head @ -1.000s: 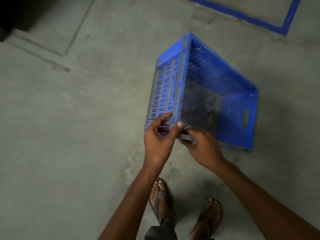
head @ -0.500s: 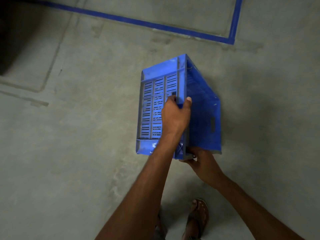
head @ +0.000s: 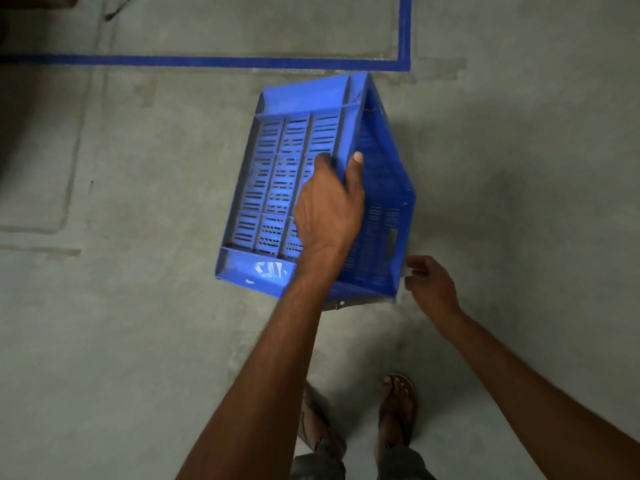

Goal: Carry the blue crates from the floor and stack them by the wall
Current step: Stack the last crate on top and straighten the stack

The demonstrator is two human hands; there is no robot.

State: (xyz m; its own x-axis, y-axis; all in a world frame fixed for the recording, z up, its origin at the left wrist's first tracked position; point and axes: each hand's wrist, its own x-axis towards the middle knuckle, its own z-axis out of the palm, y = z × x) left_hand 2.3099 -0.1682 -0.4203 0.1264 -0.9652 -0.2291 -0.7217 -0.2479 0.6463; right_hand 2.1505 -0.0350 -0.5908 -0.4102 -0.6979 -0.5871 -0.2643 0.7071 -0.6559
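A blue slatted plastic crate (head: 277, 181) hangs tipped on its side above the concrete floor, one long slotted wall facing up at me. My left hand (head: 329, 206) grips its upper rim, thumb over the edge and fingers on the slotted wall. My right hand (head: 429, 282) hovers just right of the crate's near right corner, fingers loosely curled and apart, holding nothing.
A blue tape line (head: 207, 61) runs across the floor beyond the crate and turns away at a corner (head: 403, 64). My sandalled feet (head: 394, 407) stand below the crate. A dark shape (head: 10, 15) fills the far left corner.
My right hand has come off the crate's near lower corner and moved right. The left hand keeps its grip on the rim, and the crate has risen closer to me.
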